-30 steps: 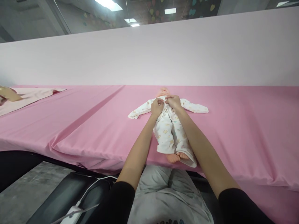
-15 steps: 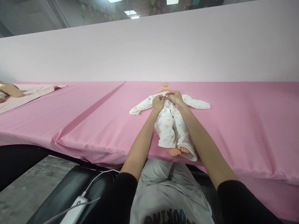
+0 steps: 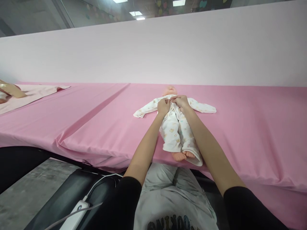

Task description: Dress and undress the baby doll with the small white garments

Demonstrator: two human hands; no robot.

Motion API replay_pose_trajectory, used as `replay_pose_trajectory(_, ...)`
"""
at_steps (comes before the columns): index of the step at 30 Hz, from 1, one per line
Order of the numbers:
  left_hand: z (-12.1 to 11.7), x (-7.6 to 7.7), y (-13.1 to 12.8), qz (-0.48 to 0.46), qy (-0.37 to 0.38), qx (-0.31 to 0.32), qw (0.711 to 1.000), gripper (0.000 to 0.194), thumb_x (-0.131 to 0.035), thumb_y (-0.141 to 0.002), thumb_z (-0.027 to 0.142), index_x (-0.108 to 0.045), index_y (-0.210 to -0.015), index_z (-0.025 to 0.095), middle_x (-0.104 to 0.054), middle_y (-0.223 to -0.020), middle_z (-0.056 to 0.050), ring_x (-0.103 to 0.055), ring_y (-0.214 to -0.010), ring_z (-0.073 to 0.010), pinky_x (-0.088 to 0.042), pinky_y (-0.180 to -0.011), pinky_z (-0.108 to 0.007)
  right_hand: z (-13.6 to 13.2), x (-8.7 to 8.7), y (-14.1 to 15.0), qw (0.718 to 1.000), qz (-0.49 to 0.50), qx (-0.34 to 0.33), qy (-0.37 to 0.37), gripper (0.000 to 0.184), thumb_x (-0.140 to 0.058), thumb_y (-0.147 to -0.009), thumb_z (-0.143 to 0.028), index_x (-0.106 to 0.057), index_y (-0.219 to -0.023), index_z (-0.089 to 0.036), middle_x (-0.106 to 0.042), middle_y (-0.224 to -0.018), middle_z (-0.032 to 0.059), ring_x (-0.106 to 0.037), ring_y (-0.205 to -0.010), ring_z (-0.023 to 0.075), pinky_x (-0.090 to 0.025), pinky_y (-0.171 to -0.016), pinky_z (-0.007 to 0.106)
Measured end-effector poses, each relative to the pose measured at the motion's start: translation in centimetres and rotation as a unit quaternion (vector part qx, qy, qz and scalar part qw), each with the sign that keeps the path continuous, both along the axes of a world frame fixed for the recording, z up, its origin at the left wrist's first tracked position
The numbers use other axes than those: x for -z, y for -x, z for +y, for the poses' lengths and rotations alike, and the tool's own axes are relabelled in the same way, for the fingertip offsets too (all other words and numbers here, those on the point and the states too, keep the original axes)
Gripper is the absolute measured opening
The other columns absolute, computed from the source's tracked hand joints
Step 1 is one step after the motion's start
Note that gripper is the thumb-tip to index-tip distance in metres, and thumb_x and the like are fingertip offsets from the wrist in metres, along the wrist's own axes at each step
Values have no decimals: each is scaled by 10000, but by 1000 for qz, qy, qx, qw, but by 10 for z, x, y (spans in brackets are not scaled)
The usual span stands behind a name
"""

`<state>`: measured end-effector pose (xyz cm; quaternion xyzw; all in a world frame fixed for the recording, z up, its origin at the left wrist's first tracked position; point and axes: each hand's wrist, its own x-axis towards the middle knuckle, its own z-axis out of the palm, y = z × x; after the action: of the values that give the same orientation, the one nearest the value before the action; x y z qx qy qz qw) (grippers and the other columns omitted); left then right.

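A baby doll (image 3: 170, 90) lies on its back, its head away from me and its bare feet near the table's front edge. It wears a white patterned baby top (image 3: 150, 108) with sleeves spread to both sides, and matching trousers (image 3: 172, 135). My left hand (image 3: 164, 106) is closed on the top's front at the doll's chest, fingers pinched. Close beside it, my right hand (image 3: 181, 101) pinches the same front just below the neck. The small part between my fingertips is hidden.
Pink cloth (image 3: 100, 118) covers the table, with a white wall panel (image 3: 153, 54) behind. At far left a pale mat (image 3: 35, 92) bears part of another doll-like figure (image 3: 11, 90). A white power strip (image 3: 75, 215) with cables rests on a black seat (image 3: 57, 198).
Both hands stay at the doll's chest with almost no visible movement. The view has shifted very slightly.
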<state>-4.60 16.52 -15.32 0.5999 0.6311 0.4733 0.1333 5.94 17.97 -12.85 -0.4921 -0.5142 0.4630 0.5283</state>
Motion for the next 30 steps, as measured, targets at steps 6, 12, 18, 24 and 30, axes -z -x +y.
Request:
replay_pose_trajectory(6, -3, -3, -1, 7, 12, -5, 1000, 228, -477, -855, 292, -647, -791, 154, -690, -829, -62, -598, -771, -160, -391, -711, -252, 3, 3, 0, 999, -28, 4, -17, 216, -565, -566, -62, -706, -721, -115, -629, -615, 1, -485, -512, 62, -403, -557, 190)
replay_pose_trajectory(12, -3, -3, -2, 12, 13, -12, 1000, 233, -473, -849, 282, -661, -788, 158, -689, -813, -62, -600, -775, -165, -399, -727, -257, 6, 8, 2, 997, -47, 18, -55, 248, -573, -583, -104, -709, -789, -127, -669, -729, 22, -585, -666, 113, -463, -661, 223)
replay_pose_trajectory(18, -3, -2, -2, 13, 9, -17, 1000, 261, -453, -852, 303, -647, -741, 167, -680, -762, -60, -598, -738, -171, -405, -704, -264, 10, 17, 4, 995, -28, 29, -93, 244, -551, -582, -79, -709, -757, -143, -678, -785, 10, -594, -729, 118, -462, -732, 225)
replay_pose_trajectory(24, -3, -1, -2, 11, 12, -19, 1000, 248, -451, -857, 307, -653, -813, 170, -696, -847, -68, -614, -807, -174, -416, -747, -264, 8, 17, 4, 995, -35, 34, -89, 276, -532, -588, -77, -705, -795, -135, -675, -779, 9, -589, -713, 116, -458, -714, 220)
replay_pose_trajectory(30, -5, -2, -3, 21, 16, -24, 999, 238, -452, -859, 300, -650, -852, 168, -703, -902, -76, -622, -860, -183, -416, -778, -269, 9, 17, 5, 996, -4, 33, -88, 254, -524, -567, -58, -691, -745, -130, -664, -758, 7, -575, -682, 103, -449, -693, 211)
